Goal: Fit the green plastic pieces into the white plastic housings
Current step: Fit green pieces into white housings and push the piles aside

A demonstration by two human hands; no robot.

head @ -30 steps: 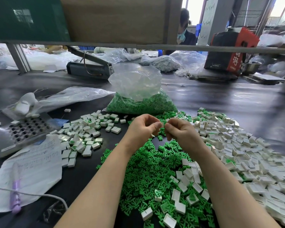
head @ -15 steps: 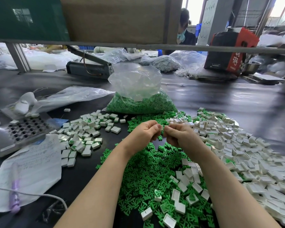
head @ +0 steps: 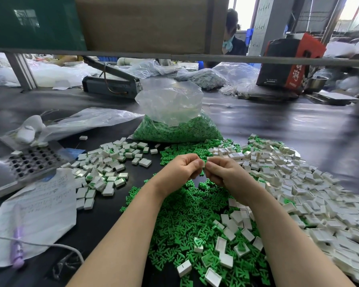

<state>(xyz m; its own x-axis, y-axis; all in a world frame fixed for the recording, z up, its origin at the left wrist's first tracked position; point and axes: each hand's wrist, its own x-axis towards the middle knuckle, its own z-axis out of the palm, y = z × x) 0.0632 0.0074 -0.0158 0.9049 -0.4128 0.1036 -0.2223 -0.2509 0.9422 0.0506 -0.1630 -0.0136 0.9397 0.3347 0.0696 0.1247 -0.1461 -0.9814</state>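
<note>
While both hands meet over the middle of the dark table, the head view shows the left hand and right hand with fingers curled and fingertips touching, pinching one small whitish part between them; whether a green piece is already inside it cannot be told. Compared with a second ago, the hands are lower and closer together, thumbs now pressed tip to tip, which I judge to mean the press-fit is in progress or just completing. Loose green pieces lie heaped directly beneath and nearer than the hands, toward the near edge. Empty white housings spread along the right side, just beside the right wrist. A smaller pile of assembled housings sits left of the left hand, well apart from it. A clear bag of green pieces stands beyond the hands. Paper sheet and perforated metal tray occupy the left edge.
</note>
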